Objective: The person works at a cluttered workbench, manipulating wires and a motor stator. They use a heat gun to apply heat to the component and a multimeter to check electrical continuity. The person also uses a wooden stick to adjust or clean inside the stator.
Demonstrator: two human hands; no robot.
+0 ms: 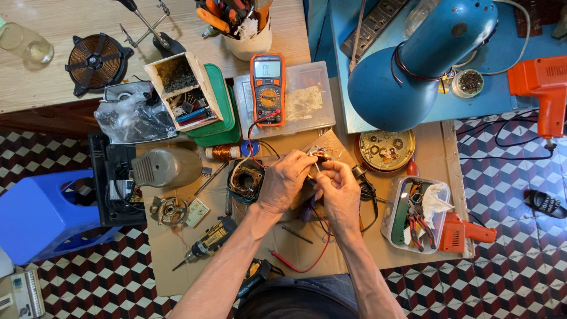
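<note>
On the brown cardboard sheet [177,248] at the frame's centre, the left hand [284,180] and right hand [338,190] meet. Both sets of fingers are curled together, pinched on a small copper-wound motor part with thin coloured wires [322,158] held between them, just right of a round black motor stator [245,179].

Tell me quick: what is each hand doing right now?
Left hand: closed on a small wired part.
Right hand: fingers pinching the same part.
</note>
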